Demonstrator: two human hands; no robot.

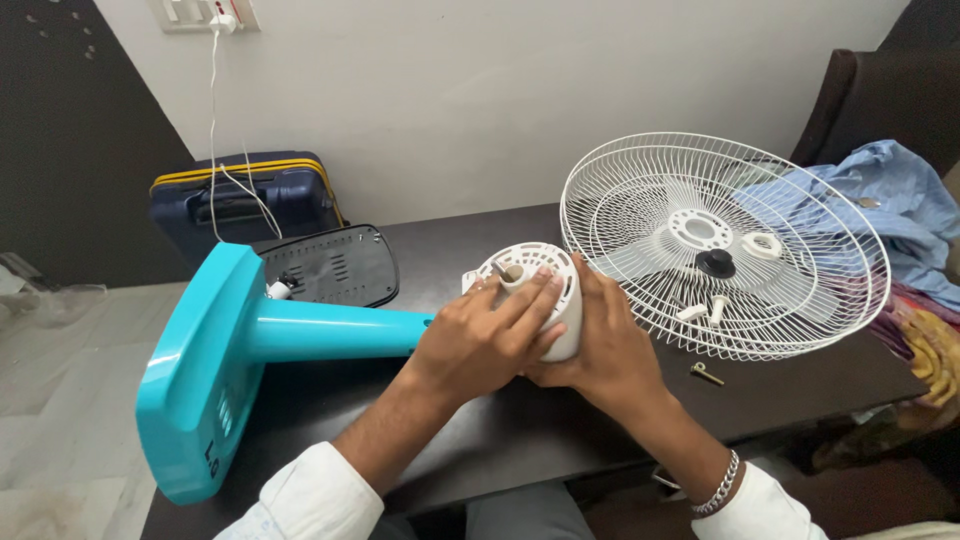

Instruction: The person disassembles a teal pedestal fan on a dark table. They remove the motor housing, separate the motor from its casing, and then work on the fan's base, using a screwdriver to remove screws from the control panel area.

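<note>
Motor housing (545,290), white and round, sits mid-frame on our dark table (500,430), grasped by our left hand (480,340) and right hand (600,350), teal stand (300,330) beside it.

White fan motor housing (545,290) — tabletop; sideways

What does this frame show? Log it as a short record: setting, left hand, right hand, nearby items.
setting: dark table by a white wall
left hand: fingers spread over the front of the white motor housing
right hand: cupping the same housing from its right side
fan stand: turquoise, lying on its side, pole toward the housing
wire guards: white, stacked flat on the table, small black and white knobs on them
other: brass screw on table; blue suitcase on the floor
</note>
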